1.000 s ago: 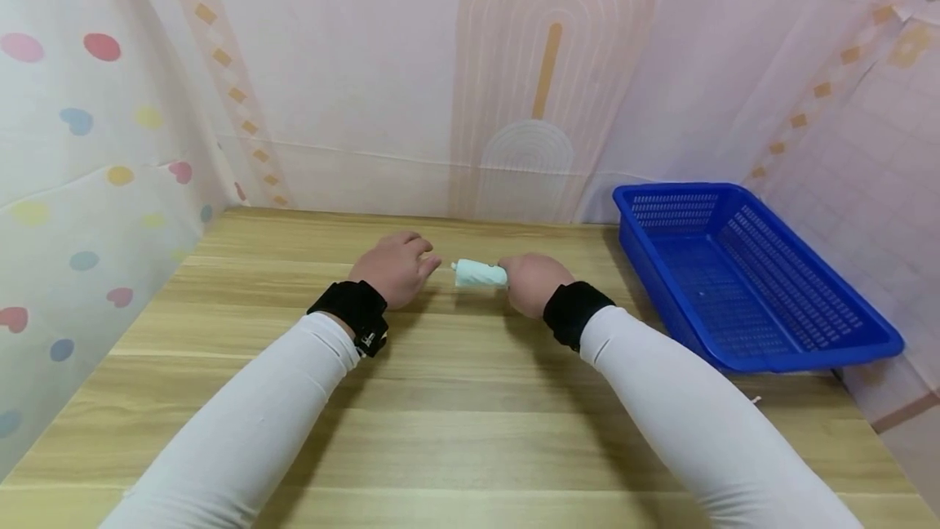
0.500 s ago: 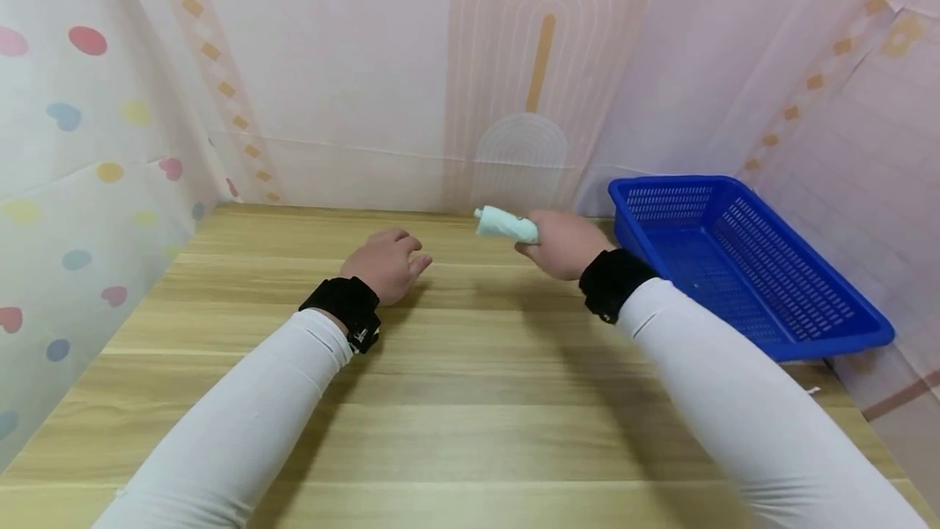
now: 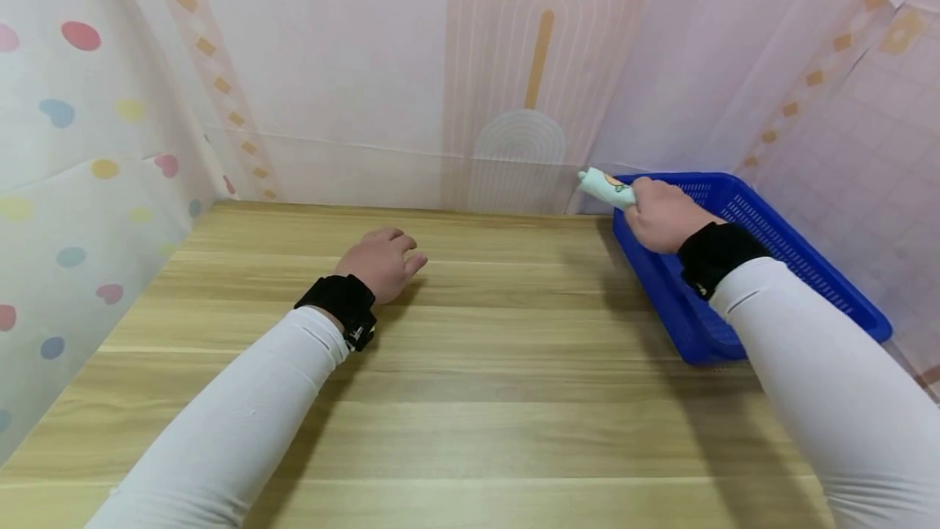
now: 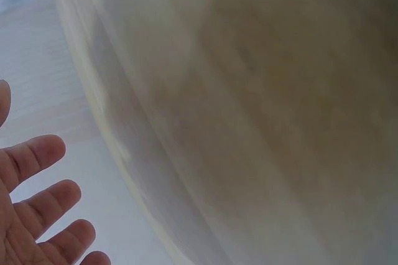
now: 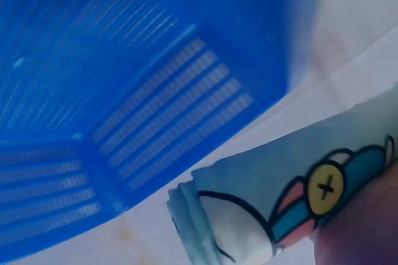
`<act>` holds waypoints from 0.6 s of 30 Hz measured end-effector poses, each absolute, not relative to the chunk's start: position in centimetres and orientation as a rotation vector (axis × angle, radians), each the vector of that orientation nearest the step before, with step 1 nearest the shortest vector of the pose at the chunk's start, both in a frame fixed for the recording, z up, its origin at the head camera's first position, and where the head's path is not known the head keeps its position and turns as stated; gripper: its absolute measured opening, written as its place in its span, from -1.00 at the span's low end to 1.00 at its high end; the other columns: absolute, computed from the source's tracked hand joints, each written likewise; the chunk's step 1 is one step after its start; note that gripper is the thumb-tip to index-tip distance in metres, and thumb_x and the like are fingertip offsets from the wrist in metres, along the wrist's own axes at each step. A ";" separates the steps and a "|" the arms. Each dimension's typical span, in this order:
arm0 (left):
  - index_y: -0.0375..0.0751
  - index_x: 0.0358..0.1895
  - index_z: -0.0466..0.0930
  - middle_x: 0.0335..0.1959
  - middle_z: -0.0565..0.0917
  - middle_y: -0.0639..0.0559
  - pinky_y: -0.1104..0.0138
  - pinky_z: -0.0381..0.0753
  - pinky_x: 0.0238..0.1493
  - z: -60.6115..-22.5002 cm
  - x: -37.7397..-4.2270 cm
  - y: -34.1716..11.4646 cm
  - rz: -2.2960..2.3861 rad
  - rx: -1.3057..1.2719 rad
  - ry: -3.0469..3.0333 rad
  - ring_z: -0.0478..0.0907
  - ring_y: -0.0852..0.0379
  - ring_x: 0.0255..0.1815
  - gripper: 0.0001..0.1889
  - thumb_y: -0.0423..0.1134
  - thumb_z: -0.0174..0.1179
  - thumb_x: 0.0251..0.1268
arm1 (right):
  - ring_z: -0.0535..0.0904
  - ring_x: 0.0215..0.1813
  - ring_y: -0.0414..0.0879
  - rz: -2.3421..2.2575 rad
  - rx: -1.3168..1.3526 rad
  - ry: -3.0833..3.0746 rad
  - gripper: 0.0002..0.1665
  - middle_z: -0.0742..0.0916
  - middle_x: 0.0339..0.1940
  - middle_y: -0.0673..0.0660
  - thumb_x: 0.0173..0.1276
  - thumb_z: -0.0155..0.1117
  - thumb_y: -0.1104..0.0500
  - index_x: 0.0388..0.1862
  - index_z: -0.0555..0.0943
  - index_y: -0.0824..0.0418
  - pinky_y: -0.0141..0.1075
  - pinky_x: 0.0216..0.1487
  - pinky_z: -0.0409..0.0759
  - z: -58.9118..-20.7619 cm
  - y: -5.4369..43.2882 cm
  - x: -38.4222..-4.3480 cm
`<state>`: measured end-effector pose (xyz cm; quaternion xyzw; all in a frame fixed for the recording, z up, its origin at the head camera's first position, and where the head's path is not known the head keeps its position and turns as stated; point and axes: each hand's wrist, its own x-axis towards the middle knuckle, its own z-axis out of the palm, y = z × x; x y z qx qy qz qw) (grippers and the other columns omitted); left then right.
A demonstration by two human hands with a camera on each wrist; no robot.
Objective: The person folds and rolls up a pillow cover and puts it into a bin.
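A pale mint fabric roll (image 3: 606, 188) with a small knob at its far end is gripped at its near end by my right hand (image 3: 664, 215), raised over the left side of the blue plastic basket (image 3: 683, 325). Up close in the right wrist view, the roll (image 5: 280, 159) shows a cartoon print, a yellow disc with a cross, and layered folds at one end. The fingers behind it are mostly hidden. My left hand (image 3: 380, 264) hovers low over the wooden table (image 3: 470, 366), holding nothing. Its fingers (image 4: 46, 199) are loosely spread in the left wrist view.
Slotted walls surround the basket, which stands at the table's right back corner. A patterned curtain (image 3: 352, 80) hangs along the back edge, with a dotted one (image 3: 81, 186) at the left and another fabric sheet (image 3: 866, 153) at the right.
My right hand has lifted the fabric roll from near the table's middle and carried it right and away, to over the basket. The left hand has stayed nearly still.
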<state>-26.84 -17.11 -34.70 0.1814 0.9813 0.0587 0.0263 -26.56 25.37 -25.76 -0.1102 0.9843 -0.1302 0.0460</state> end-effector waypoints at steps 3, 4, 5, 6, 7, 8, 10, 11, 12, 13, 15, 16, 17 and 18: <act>-0.31 0.47 0.46 0.51 0.45 -0.32 -0.10 0.23 0.62 -34.7 -26.7 -17.2 0.181 0.557 3.040 0.27 -0.30 0.60 -0.41 0.09 -0.13 0.74 | 0.49 -0.11 0.22 -0.321 -0.311 3.009 -0.62 0.61 0.08 0.48 0.66 -0.10 0.20 0.19 0.45 0.49 0.06 -0.06 0.48 -25.7 27.3 -26.6; -0.31 0.47 0.45 0.50 0.46 -0.32 -0.09 0.24 0.62 -34.7 -26.7 -17.2 0.180 0.559 3.045 0.29 -0.29 0.60 -0.41 0.08 -0.12 0.74 | 0.48 -0.07 0.24 -0.308 -0.299 3.011 -0.62 0.60 0.09 0.49 0.66 -0.08 0.21 0.20 0.46 0.49 0.09 -0.03 0.47 -25.7 27.9 -26.6; -0.31 0.48 0.45 0.49 0.46 -0.32 -0.08 0.24 0.62 -34.7 -26.7 -17.2 0.180 0.559 3.048 0.29 -0.28 0.59 -0.41 0.08 -0.12 0.74 | 0.47 -0.04 0.26 -0.310 -0.283 3.009 -0.62 0.59 0.10 0.50 0.67 -0.06 0.22 0.23 0.46 0.49 0.11 -0.01 0.46 -25.7 28.4 -26.5; -0.31 0.48 0.44 0.50 0.46 -0.31 -0.07 0.24 0.62 -34.7 -26.7 -17.3 0.181 0.558 3.051 0.28 -0.28 0.60 -0.41 0.09 -0.11 0.74 | 0.46 0.01 0.28 -0.308 -0.272 3.012 -0.61 0.58 0.12 0.51 0.66 -0.04 0.24 0.25 0.47 0.50 0.15 0.04 0.45 -25.8 28.9 -26.5; -0.31 0.49 0.44 0.50 0.46 -0.32 -0.07 0.24 0.62 -34.8 -26.7 -17.3 0.178 0.560 3.055 0.28 -0.28 0.60 -0.41 0.08 -0.11 0.74 | 0.45 0.06 0.31 -0.314 -0.258 3.011 -0.61 0.57 0.15 0.52 0.64 -0.03 0.27 0.28 0.46 0.50 0.18 0.08 0.44 -25.9 29.5 -26.4; -0.31 0.49 0.43 0.50 0.45 -0.32 -0.07 0.22 0.64 -34.8 -26.7 -17.4 0.169 0.565 3.058 0.27 -0.27 0.61 -0.41 0.08 -0.10 0.74 | 0.45 0.10 0.33 -0.319 -0.244 3.011 -0.60 0.56 0.16 0.54 0.63 -0.01 0.29 0.30 0.45 0.51 0.21 0.12 0.43 -25.9 30.0 -26.4; -0.32 0.50 0.40 0.52 0.43 -0.34 -0.06 0.15 0.67 -34.9 -26.7 -17.5 0.152 0.582 3.063 0.25 -0.29 0.62 -0.41 0.07 -0.11 0.74 | 0.46 0.16 0.37 -0.332 -0.223 3.006 -0.58 0.56 0.20 0.56 0.59 0.03 0.33 0.32 0.46 0.52 0.27 0.19 0.44 -26.1 30.9 -26.4; -0.32 0.51 0.39 0.53 0.40 -0.35 -0.06 0.12 0.68 -34.9 -26.7 -17.6 0.145 0.585 3.063 0.22 -0.30 0.63 -0.40 0.08 -0.11 0.74 | 0.47 0.17 0.38 -0.330 -0.222 3.005 -0.58 0.57 0.20 0.57 0.56 0.05 0.35 0.31 0.47 0.53 0.28 0.20 0.45 -26.3 31.3 -26.5; -0.32 0.52 0.37 0.55 0.38 -0.37 -0.08 0.09 0.69 -34.9 -26.7 -17.6 0.137 0.585 3.063 0.19 -0.31 0.64 -0.39 0.08 -0.10 0.73 | 0.49 0.15 0.37 -0.327 -0.220 3.005 -0.59 0.59 0.19 0.57 0.53 0.07 0.37 0.29 0.49 0.52 0.28 0.20 0.46 -26.4 31.8 -26.4; -0.30 0.54 0.35 0.57 0.34 -0.38 -0.11 0.06 0.69 -34.9 -26.7 -17.7 0.132 0.578 3.062 0.16 -0.34 0.66 -0.38 0.09 -0.10 0.73 | 0.52 0.13 0.36 -0.319 -0.214 3.005 -0.59 0.61 0.18 0.56 0.50 0.10 0.38 0.27 0.51 0.51 0.27 0.18 0.48 -26.6 32.2 -26.5; -0.27 0.58 0.31 0.61 0.26 -0.41 -0.17 0.03 0.68 -35.0 -26.7 -17.7 0.130 0.559 3.057 0.07 -0.39 0.68 -0.35 0.13 -0.09 0.71 | 0.55 0.06 0.33 -0.290 -0.203 3.012 -0.59 0.66 0.13 0.54 0.44 0.14 0.40 0.23 0.56 0.49 0.25 0.14 0.51 -26.9 32.9 -26.4; -0.25 0.60 0.28 0.63 0.21 -0.42 -0.20 0.02 0.67 -34.9 -26.6 -17.7 0.136 0.541 3.051 0.02 -0.42 0.69 -0.33 0.15 -0.08 0.70 | 0.57 0.02 0.32 -0.263 -0.205 3.014 -0.60 0.68 0.10 0.54 0.43 0.15 0.40 0.22 0.57 0.48 0.23 0.12 0.52 -27.1 33.3 -26.4; -0.23 0.62 0.25 0.65 0.16 -0.43 -0.23 0.00 0.67 -35.0 -26.6 -17.7 0.142 0.521 3.046 -0.03 -0.44 0.70 -0.30 0.18 -0.07 0.69 | 0.58 -0.01 0.31 -0.237 -0.202 3.017 -0.60 0.69 0.08 0.53 0.42 0.17 0.40 0.20 0.59 0.48 0.23 0.10 0.53 -27.2 33.6 -26.3; -0.21 0.63 0.23 0.66 0.12 -0.43 -0.26 -0.01 0.66 -35.0 -26.6 -17.8 0.146 0.502 3.041 -0.07 -0.46 0.70 -0.28 0.21 -0.07 0.68 | 0.59 -0.03 0.30 -0.217 -0.197 3.017 -0.61 0.70 0.06 0.53 0.41 0.18 0.40 0.19 0.60 0.47 0.22 0.09 0.54 -27.4 33.8 -26.2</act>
